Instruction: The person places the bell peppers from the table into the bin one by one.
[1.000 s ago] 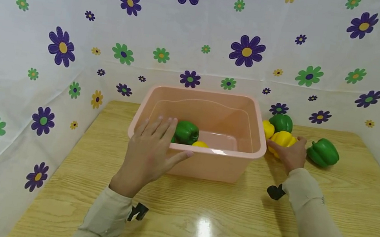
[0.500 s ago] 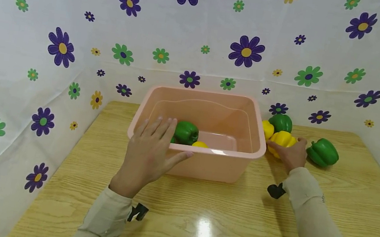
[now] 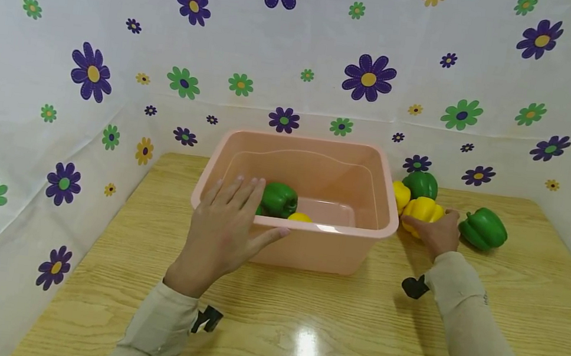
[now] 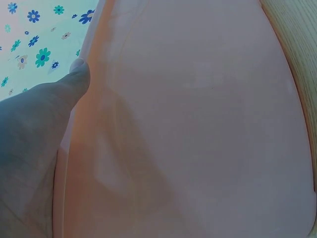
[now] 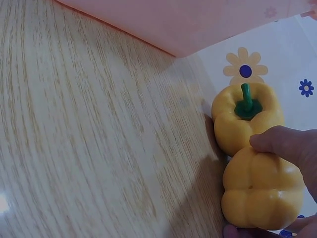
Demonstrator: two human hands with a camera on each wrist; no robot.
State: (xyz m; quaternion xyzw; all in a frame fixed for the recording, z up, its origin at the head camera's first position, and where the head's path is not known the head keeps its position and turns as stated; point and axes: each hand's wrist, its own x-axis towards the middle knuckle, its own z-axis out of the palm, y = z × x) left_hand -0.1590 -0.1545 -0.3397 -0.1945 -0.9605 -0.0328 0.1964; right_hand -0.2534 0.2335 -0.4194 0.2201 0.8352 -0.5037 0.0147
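Observation:
My left hand (image 3: 222, 235) lies with straight fingers over the front left of a pink plastic bin (image 3: 319, 251); in the left wrist view its thumb (image 4: 74, 82) rests along the rim. A yellow bell pepper (image 3: 425, 208) on the table right of the bin is gripped by my right hand (image 3: 441, 233). In the right wrist view, the thumb lies on top of this pepper (image 5: 262, 191) and fingertips show beneath it. A second yellow bell pepper (image 5: 237, 131) with a green stem touches it. Inside the bin are a green bell pepper (image 3: 280, 200) and a partly hidden yellow thing (image 3: 300, 217).
Behind the gripped pepper, near the flowered backdrop (image 3: 324, 40), sits a green bell pepper (image 3: 421, 184). Another green bell pepper (image 3: 483, 229) lies to the right of my right hand. The wood-grain table (image 3: 267, 324) extends in front of the bin.

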